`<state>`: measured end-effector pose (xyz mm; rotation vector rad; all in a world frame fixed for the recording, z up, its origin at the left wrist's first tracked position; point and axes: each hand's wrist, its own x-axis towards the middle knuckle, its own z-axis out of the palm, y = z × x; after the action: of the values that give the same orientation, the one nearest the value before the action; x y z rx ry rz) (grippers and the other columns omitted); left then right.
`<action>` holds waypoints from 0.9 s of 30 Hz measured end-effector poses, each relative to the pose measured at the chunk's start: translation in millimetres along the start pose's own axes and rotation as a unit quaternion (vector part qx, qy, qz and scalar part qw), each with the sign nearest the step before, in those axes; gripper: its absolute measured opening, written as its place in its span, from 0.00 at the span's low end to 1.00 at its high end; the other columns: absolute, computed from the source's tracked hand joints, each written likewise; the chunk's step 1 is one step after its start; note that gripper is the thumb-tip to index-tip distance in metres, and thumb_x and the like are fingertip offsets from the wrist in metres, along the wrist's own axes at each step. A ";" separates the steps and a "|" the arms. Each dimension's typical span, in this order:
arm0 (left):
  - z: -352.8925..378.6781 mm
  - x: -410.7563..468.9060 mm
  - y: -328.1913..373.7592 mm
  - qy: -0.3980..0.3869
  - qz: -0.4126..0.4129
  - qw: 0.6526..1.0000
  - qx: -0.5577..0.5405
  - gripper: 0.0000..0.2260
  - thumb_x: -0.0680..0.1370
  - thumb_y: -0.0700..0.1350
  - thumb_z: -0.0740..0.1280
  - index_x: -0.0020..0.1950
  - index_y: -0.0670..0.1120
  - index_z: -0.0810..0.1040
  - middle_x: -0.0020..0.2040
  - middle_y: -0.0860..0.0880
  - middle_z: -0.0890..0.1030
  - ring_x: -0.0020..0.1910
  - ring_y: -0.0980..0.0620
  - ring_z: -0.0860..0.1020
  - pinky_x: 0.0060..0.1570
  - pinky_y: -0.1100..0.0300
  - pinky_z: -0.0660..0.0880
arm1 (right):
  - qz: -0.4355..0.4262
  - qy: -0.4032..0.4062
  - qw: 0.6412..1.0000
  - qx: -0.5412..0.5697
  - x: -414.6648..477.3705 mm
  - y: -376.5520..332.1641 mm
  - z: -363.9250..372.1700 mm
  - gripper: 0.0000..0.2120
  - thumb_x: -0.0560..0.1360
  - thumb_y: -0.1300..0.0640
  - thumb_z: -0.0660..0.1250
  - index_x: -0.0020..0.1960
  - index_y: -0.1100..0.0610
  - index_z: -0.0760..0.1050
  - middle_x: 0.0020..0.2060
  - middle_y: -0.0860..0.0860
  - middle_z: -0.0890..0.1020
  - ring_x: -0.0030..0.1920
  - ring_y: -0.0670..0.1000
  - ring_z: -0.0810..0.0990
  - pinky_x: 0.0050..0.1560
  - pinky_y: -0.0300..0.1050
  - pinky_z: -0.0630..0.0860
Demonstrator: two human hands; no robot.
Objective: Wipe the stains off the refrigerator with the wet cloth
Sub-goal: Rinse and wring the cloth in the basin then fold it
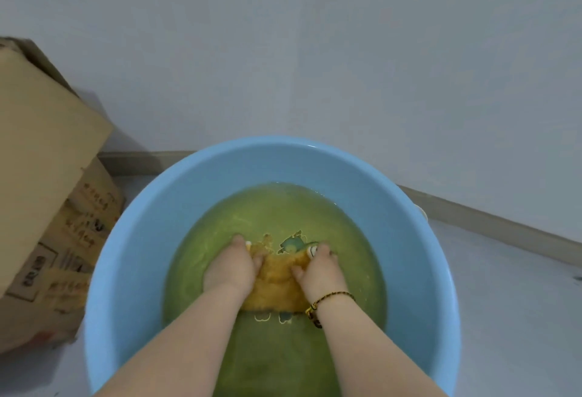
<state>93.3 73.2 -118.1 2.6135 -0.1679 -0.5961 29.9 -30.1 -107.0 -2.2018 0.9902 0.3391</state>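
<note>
Two hands are seen at lower centre of the frame, both sunk to the wrists in greenish water [220, 223] held in a blue basin [141, 239]. The orange cloth [277, 286] is bunched between them under the surface. Its left edge is gripped by the left hand [231, 266] and its right edge by the right hand [318, 267], with fingers curled into the fabric on both sides. The hands are kept just apart, bridged by the cloth. A beaded bracelet [330, 297] is worn on the right wrist. The cloth's longer side appears to be laid from the frame's bottom toward its top, alongside both palms, so neither hand is placed nearer. No refrigerator is shown, so wiping is judged not yet begun and wetting or rinsing is taken as the step in hand. A lift straight up out of the basin, then wringing, is likely called for next. A cardboard box [47, 176] is set at left on the floor [519, 302].
</note>
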 end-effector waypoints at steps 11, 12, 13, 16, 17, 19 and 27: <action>-12.4 1.1 22.6 0.001 -0.133 0.887 -0.443 0.26 0.77 0.51 0.62 0.69 0.36 0.64 0.66 0.38 0.71 0.63 0.40 0.71 0.64 0.49 0.68 | -0.022 0.055 0.946 0.318 -26.4 -25.7 -20.8 0.02 0.74 0.59 0.64 0.45 0.56 0.71 0.37 0.50 0.74 0.38 0.50 0.73 0.40 0.42 0.70; -17.7 -1.1 28.7 0.000 -0.128 0.877 -0.463 0.25 0.78 0.52 0.60 0.68 0.36 0.65 0.66 0.38 0.71 0.63 0.40 0.71 0.65 0.49 0.67 | -0.056 0.080 0.944 0.316 -35.0 -33.6 -21.6 0.07 0.74 0.56 0.65 0.40 0.53 0.68 0.34 0.48 0.72 0.35 0.48 0.71 0.38 0.41 0.68; -22.6 -3.5 34.6 -0.011 -0.113 0.865 -0.489 0.24 0.78 0.53 0.59 0.65 0.36 0.68 0.64 0.38 0.72 0.62 0.41 0.72 0.64 0.49 0.68 | -0.086 0.097 0.944 0.302 -45.1 -42.1 -22.0 0.12 0.74 0.53 0.65 0.37 0.51 0.64 0.32 0.47 0.71 0.33 0.47 0.70 0.37 0.42 0.66; -33.0 -19.6 49.2 -0.017 -0.054 0.850 -0.524 0.18 0.80 0.52 0.55 0.48 0.39 0.76 0.54 0.38 0.78 0.51 0.44 0.76 0.60 0.48 0.72 | -0.128 0.150 0.952 0.235 -51.1 -55.1 -20.4 0.15 0.74 0.43 0.61 0.38 0.51 0.63 0.38 0.49 0.74 0.39 0.52 0.73 0.39 0.43 0.67; -34.6 -26.7 52.2 0.011 -0.039 0.862 -0.505 0.18 0.80 0.52 0.54 0.49 0.39 0.76 0.54 0.41 0.78 0.52 0.44 0.75 0.59 0.51 0.71 | -0.119 0.156 0.955 0.223 -46.9 -56.0 -22.4 0.13 0.75 0.43 0.60 0.41 0.52 0.64 0.41 0.50 0.76 0.43 0.53 0.74 0.41 0.43 0.67; -36.4 -41.5 57.7 0.063 -0.008 0.886 -0.459 0.19 0.81 0.51 0.52 0.54 0.38 0.74 0.51 0.48 0.74 0.55 0.45 0.73 0.56 0.55 0.68 | -0.074 0.143 0.954 0.254 -36.3 -54.0 -27.2 0.12 0.78 0.47 0.57 0.42 0.55 0.65 0.40 0.52 0.75 0.43 0.54 0.73 0.43 0.42 0.66; -41.7 -34.6 43.0 0.072 -0.033 0.869 -0.489 0.19 0.80 0.49 0.53 0.32 0.43 0.68 0.33 0.45 0.72 0.39 0.46 0.72 0.47 0.51 0.71 | -0.143 0.176 0.948 0.224 -60.4 -53.1 -12.6 0.17 0.78 0.50 0.57 0.32 0.51 0.59 0.35 0.51 0.72 0.39 0.52 0.70 0.37 0.42 0.61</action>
<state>79.7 59.1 -51.7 1.6553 0.2274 -0.3553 27.6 19.9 -42.8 -1.9714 0.8097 -0.3937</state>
